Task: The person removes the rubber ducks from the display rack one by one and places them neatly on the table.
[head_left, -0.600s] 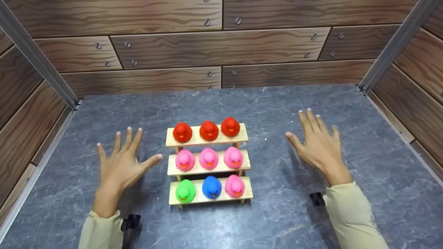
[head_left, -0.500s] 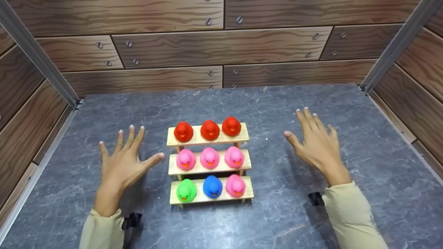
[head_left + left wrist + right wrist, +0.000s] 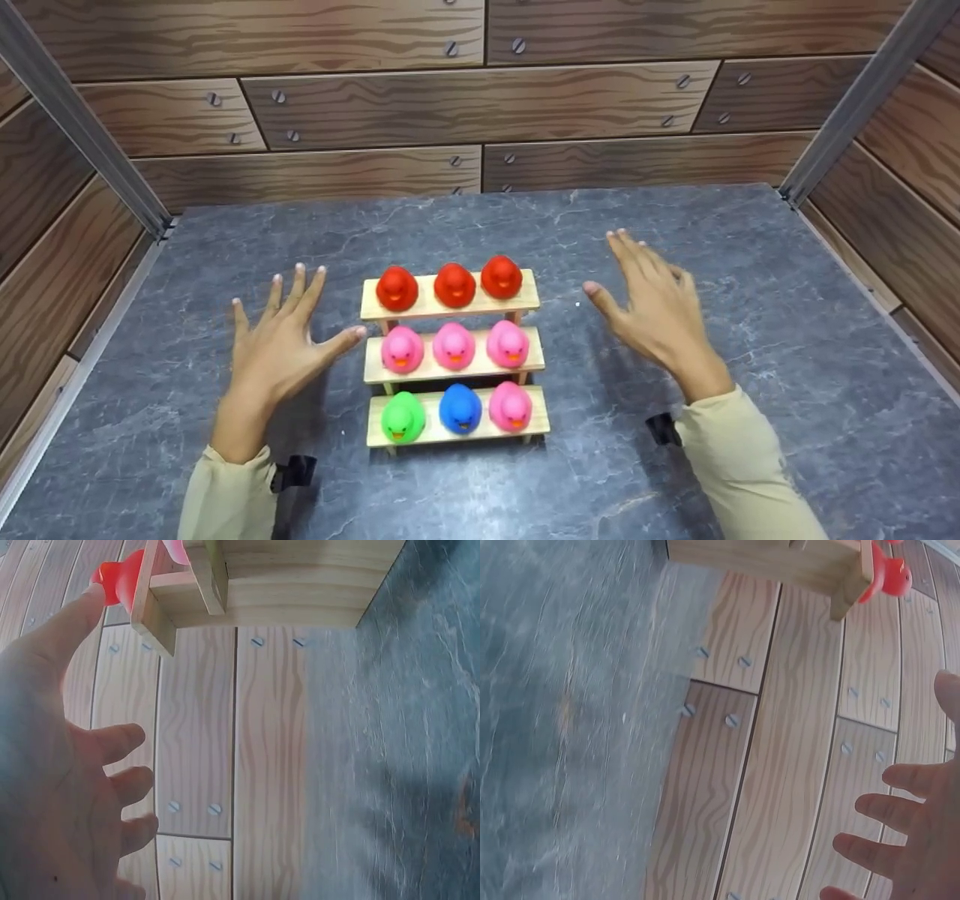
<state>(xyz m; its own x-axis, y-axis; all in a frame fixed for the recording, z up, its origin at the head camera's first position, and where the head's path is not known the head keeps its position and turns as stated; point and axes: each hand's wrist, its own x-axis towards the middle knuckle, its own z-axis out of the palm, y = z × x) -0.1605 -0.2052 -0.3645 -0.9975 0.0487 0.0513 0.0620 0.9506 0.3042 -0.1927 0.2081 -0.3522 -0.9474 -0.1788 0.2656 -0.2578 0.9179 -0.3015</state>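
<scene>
A three-tier wooden stand point(image 3: 480, 304) carries several rubber ducks in the head view. Along the top tier sit three red ducks point(image 3: 454, 285); three pink ducks point(image 3: 454, 346) fill the middle one. On the bottom tier are a green duck point(image 3: 403, 418), a blue duck point(image 3: 460, 409) and a pink duck point(image 3: 510, 407). My left hand point(image 3: 281, 352) hovers just left of the stand, fingers spread, holding nothing. To the right, farther from the stand, my right hand point(image 3: 656, 311) also has its fingers extended and holds nothing. Both wrist views show the stand's side and a red duck point(image 3: 895, 577).
The stand rests on a grey marbled tabletop point(image 3: 570, 487). Wood-patterned panels point(image 3: 480, 105) form a wall behind and at both sides, with grey metal posts point(image 3: 862, 94) in the corners.
My right hand has moved left, closer to the stand. My left hand has shifted slightly right and forward. The ducks and stand have stayed in place.
</scene>
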